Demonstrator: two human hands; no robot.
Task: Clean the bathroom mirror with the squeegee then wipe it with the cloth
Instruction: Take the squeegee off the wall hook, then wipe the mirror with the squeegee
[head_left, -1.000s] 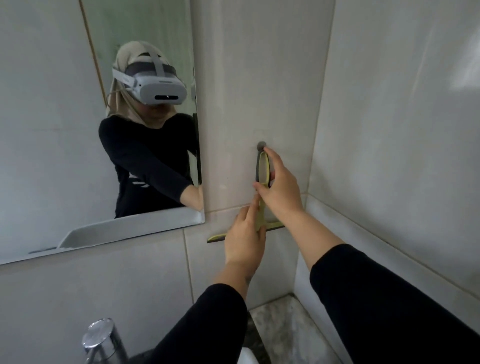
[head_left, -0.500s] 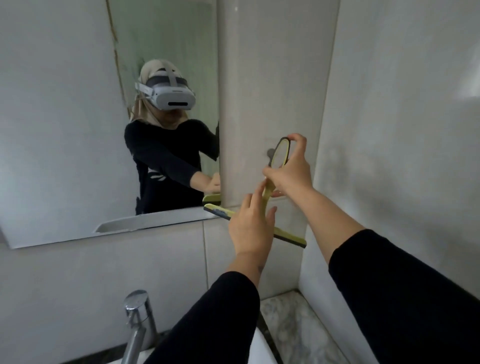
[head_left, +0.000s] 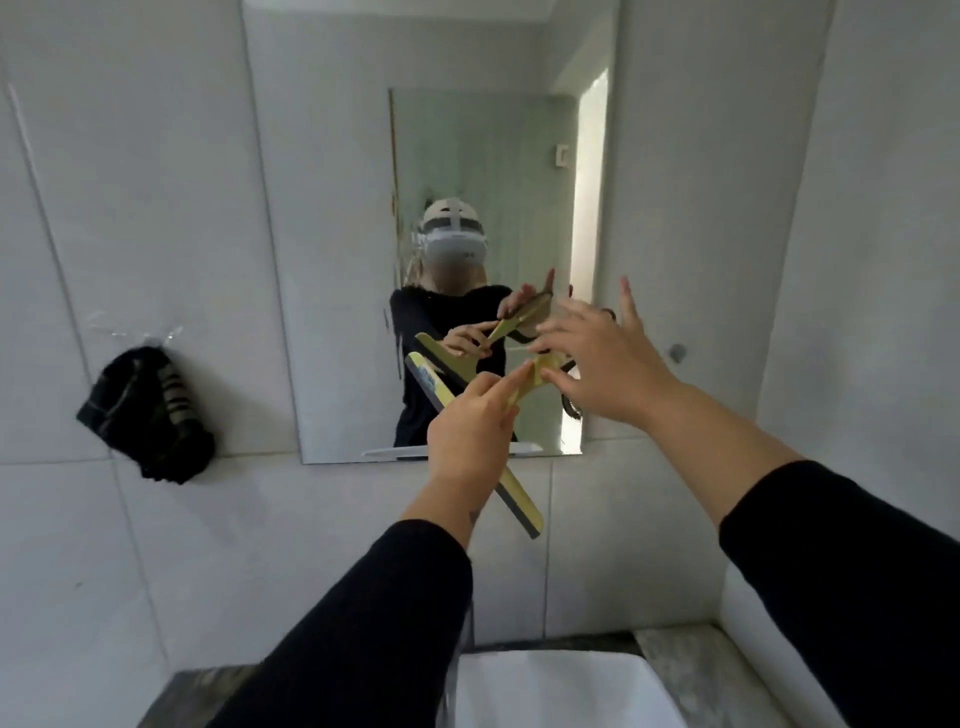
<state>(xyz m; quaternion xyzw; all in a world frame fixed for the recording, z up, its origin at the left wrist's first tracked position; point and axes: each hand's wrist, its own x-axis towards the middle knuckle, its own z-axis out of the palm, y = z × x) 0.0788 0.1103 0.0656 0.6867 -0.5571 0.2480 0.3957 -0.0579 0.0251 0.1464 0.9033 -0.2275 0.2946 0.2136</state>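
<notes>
1. Since half a second ago the view has swung left, so the mirror (head_left: 332, 260) now faces the camera squarely and fills the middle, where before it sat off to the left at a slant.
2. Both hands have carried the squeegee (head_left: 519, 506) away from the corner wall and now hold it up in front of the lower right part of the mirror.
3. Its yellow blade bar runs on a slant from upper left to lower right, with the lower end showing below the mirror's bottom edge against the tiled wall (head_left: 156, 545).
4. The left hand (head_left: 470, 439) pinches the yellow handle between curled fingers and thumb, and covers the middle of the blade bar.
5. The right hand (head_left: 608, 358) is spread wide, fingers straight and fanned, over the dark loop end of the handle; whether it touches the handle I cannot tell.
6. A dark cloth (head_left: 145, 415) hangs on the wall left of the mirror, well apart from the hands.
7. A small round hook (head_left: 677, 353) sits on the wall just right of the mirror, beyond the right hand.
8. A white sink (head_left: 571, 691) shows at the bottom edge, partly hidden by the two black sleeves.
9. Reflected in the mirror are the person, a headset, both hands and the squeegee.
</notes>
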